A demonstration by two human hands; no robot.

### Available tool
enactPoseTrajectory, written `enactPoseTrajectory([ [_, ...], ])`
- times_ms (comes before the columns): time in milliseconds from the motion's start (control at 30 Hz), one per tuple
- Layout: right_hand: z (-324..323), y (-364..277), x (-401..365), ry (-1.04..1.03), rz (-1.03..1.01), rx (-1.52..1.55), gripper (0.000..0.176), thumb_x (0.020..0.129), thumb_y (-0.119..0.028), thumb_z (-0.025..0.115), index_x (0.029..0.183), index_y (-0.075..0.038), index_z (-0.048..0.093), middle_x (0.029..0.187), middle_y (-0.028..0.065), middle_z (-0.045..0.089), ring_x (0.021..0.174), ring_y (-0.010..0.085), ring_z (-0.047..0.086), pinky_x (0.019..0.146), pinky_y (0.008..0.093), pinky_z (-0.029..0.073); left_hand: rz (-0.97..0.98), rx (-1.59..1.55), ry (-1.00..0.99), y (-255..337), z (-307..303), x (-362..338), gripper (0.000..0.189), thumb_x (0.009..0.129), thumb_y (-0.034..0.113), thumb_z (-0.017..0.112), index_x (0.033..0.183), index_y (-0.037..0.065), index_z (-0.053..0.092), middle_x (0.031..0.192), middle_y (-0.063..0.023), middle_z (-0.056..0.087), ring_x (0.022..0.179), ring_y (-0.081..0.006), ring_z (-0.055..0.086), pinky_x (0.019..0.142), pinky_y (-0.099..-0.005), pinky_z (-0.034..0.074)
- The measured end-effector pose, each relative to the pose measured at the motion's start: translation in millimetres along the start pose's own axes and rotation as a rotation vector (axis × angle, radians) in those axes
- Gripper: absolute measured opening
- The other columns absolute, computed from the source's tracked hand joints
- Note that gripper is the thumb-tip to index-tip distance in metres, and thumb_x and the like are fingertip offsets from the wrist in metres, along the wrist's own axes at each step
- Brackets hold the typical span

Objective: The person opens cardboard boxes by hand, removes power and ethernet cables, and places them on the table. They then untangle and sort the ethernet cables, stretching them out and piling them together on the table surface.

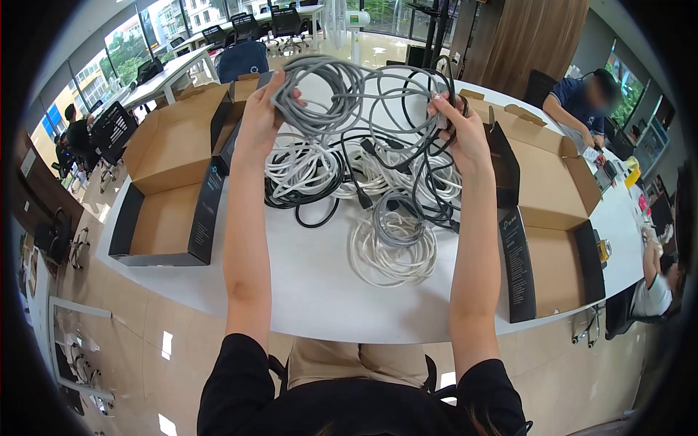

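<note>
My left hand [270,109] is closed around the left side of a coiled grey cable [320,94], held up above the table. Strands of the same grey run across to my right hand [458,127], whose fingers are closed on grey cable; black cable loops hang beside and behind it. Beneath both hands lies a pile of coils: a white cable bundle [298,161], a black cable [318,223] curving out of the pile at its left, and a smaller grey coil [398,231] resting on a loose white coil [392,263] nearest me.
An open cardboard box [171,211] stands left of the pile, another open box [549,247] right of it, on the white table [327,298]. A person [582,102] sits at the far right, another person [654,287] at the right edge. A fan [356,19] stands behind.
</note>
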State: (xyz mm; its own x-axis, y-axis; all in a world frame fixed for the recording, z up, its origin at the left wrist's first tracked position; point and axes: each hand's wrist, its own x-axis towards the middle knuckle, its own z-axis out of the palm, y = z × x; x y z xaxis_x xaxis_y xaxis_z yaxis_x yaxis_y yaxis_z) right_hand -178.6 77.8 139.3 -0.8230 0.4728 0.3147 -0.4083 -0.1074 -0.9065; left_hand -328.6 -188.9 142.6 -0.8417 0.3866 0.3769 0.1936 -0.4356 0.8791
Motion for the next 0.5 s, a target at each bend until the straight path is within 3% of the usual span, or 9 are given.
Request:
enactPoseTrajectory([
  [133, -2, 13, 8, 0.088, -0.009, -0.09, 0.017, 0.079, -0.025, 0.072, 0.082, -0.012, 0.064, 0.069, -0.0027, 0.061, 0.055, 0.0015, 0.042, 0.048, 0.0184, 0.027, -0.054, -0.056, -0.008, -9, -5, 8, 0.045, 0.091, 0.04, 0.057, 0.107, -0.002, 0.058, 0.094, -0.0089, 0.065, 0.08, -0.0142, 0.063, 0.074, -0.0274, 0.051],
  [200, 0, 24, 13, 0.162, -0.012, -0.146, 0.02, 0.08, -0.029, 0.072, 0.082, -0.01, 0.065, 0.068, -0.0022, 0.061, 0.054, 0.0024, 0.04, 0.048, 0.0195, 0.028, -0.125, -0.223, -0.156, -3, 10, 3, 0.042, 0.093, 0.035, 0.055, 0.114, -0.002, 0.055, 0.099, -0.0073, 0.064, 0.086, -0.0133, 0.061, 0.083, -0.0292, 0.047],
  [233, -2, 35, 16, 0.209, -0.076, -0.214, 0.034, 0.08, -0.037, 0.07, 0.081, -0.004, 0.065, 0.067, 0.0018, 0.062, 0.06, 0.0044, 0.046, 0.052, 0.0212, 0.034, -0.162, -0.305, -0.232, 0, 18, 0, 0.042, 0.093, 0.033, 0.054, 0.117, -0.001, 0.054, 0.101, -0.0065, 0.063, 0.09, -0.0128, 0.059, 0.088, -0.0301, 0.045],
  [333, -10, 40, 22, 0.165, -0.089, -0.62, 0.046, 0.081, -0.042, 0.067, 0.085, 0.004, 0.064, 0.074, 0.0082, 0.063, 0.071, 0.0155, 0.055, 0.061, 0.0258, 0.042, -0.118, 0.179, -0.304, -12, 30, -2, 0.04, 0.094, 0.025, 0.052, 0.125, 0.001, 0.05, 0.108, -0.0043, 0.061, 0.095, -0.0107, 0.056, 0.092, -0.0311, 0.04],
  [367, -15, 38, 18, 0.217, -0.21, -1.04, 0.048, 0.081, -0.041, 0.067, 0.088, 0.007, 0.062, 0.079, 0.0124, 0.064, 0.079, 0.0278, 0.059, 0.069, 0.0324, 0.046, -0.074, 0.188, -0.373, -17, 31, -4, 0.039, 0.09, 0.018, 0.057, 0.125, 0.002, 0.051, 0.106, -0.0037, 0.062, 0.094, -0.0106, 0.056, 0.089, -0.0284, 0.041],
  [467, 1, 39, 6, 0.581, -0.788, -1.38, 0.044, 0.08, -0.039, 0.068, 0.088, 0.004, 0.064, 0.081, 0.0144, 0.064, 0.079, 0.0343, 0.06, 0.069, 0.0358, 0.047, -0.087, 0.361, -0.447, -21, 45, -15, 0.046, 0.086, 0.013, 0.06, 0.128, -0.001, 0.047, 0.107, -0.0044, 0.06, 0.096, -0.0124, 0.056, 0.092, -0.0295, 0.04],
  [500, 13, 24, -2, 0.561, -0.783, -1.373, 0.044, 0.08, -0.04, 0.069, 0.088, 0.004, 0.065, 0.081, 0.0141, 0.065, 0.08, 0.0328, 0.062, 0.07, 0.036, 0.048, -0.136, 0.395, -0.467, -19, 50, -15, 0.052, 0.08, 0.008, 0.068, 0.127, -0.002, 0.047, 0.105, -0.0055, 0.06, 0.094, -0.013, 0.057, 0.087, -0.0283, 0.043],
])
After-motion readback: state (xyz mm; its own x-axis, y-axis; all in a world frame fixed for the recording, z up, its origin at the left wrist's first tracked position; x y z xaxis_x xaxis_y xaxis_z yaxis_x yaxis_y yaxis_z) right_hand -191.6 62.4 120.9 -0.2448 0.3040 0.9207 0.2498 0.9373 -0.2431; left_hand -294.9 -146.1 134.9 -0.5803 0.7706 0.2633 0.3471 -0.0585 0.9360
